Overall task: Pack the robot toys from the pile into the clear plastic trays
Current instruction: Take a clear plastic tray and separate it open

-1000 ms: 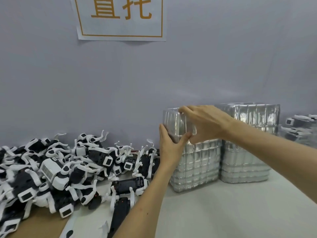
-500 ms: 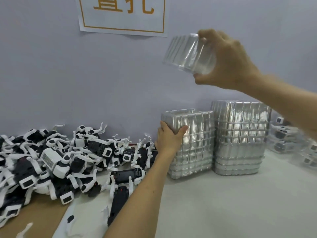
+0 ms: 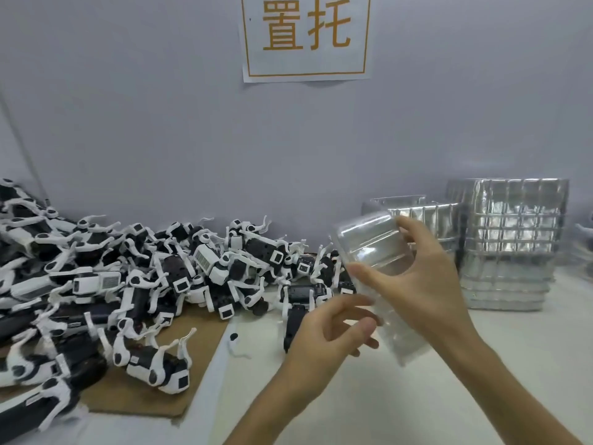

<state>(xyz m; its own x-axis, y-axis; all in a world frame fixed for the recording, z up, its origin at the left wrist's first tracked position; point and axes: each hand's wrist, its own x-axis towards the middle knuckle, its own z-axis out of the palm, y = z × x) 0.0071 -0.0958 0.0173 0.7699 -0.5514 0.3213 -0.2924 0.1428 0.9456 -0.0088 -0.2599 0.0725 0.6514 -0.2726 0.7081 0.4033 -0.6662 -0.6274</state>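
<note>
— Well, where is the clear tray [image 3: 372, 248]?
— Centre right of the frame, tilted, held above the surface [image 3: 417, 396]. The right hand [image 3: 426, 284] has its grip clamped round it.
— And the left hand [image 3: 330, 332]?
— Just below and left of it, fingers loosely curled at the tray's edge; whether that grip holds anything I cannot tell.
— The robot toys [image 3: 154, 284]?
— Piled at left, partly on cardboard [image 3: 199, 335]. Two tray stacks [image 3: 513, 245] stand at right.
</note>
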